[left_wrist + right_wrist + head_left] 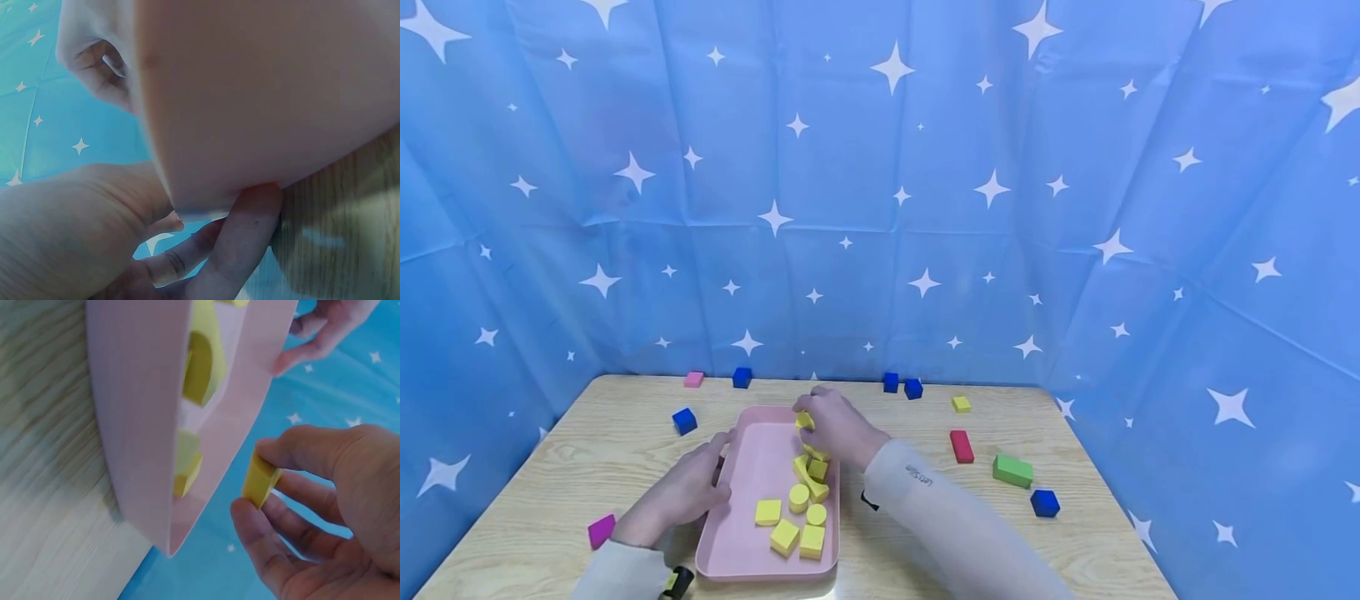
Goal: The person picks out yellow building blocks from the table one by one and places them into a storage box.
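A pink tray stands on the table with several yellow blocks along its right side, among them a cube, a cylinder and a curved block. My left hand holds the tray's left side; in the left wrist view its fingertip meets the tray wall. Over the tray's far right corner, my right hand pinches a small yellow block between thumb and fingers. In the head view that hand partly hides the yellow pieces below it.
Blue cubes and a pink block lie behind and left of the tray, a purple block at the near left. To the right are a red block, a green block, a yellow block and another blue cube.
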Tool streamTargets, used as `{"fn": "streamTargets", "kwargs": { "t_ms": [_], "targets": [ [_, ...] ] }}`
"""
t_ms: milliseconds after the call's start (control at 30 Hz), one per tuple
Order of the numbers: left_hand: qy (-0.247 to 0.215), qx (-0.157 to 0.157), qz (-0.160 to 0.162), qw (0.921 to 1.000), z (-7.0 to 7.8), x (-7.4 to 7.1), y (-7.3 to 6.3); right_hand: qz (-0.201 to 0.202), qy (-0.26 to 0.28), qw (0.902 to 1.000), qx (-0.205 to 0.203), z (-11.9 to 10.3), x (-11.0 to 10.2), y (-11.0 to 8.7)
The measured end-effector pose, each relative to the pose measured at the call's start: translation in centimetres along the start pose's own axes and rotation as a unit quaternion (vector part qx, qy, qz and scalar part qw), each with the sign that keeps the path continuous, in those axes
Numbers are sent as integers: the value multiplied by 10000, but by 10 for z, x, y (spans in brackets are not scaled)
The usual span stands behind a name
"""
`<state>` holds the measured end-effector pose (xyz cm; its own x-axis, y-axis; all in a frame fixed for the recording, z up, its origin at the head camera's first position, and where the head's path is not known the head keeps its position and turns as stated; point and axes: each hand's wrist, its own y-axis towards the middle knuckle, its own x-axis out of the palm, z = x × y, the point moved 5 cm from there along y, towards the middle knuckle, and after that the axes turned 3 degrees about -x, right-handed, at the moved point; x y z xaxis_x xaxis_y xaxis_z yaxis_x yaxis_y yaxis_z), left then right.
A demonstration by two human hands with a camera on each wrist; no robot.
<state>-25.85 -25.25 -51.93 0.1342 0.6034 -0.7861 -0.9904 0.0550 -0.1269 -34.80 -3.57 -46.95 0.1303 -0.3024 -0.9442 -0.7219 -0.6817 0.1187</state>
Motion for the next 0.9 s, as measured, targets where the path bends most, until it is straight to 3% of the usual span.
{"fn": "streamTargets", "kwargs": {
  "t_ms": [433,633,900],
  "targets": [
    [49,42,-33,10000,-1,0,1,-742,-228,9970,27,-33,14,2],
    [55,97,-13,9999,-1,-1,1,-745,-503,9959,-127,-40,16,0],
    [30,146,-5,9999,0,-2,1,-821,-422,9957,-58,-39,15,1]
  ]
}}
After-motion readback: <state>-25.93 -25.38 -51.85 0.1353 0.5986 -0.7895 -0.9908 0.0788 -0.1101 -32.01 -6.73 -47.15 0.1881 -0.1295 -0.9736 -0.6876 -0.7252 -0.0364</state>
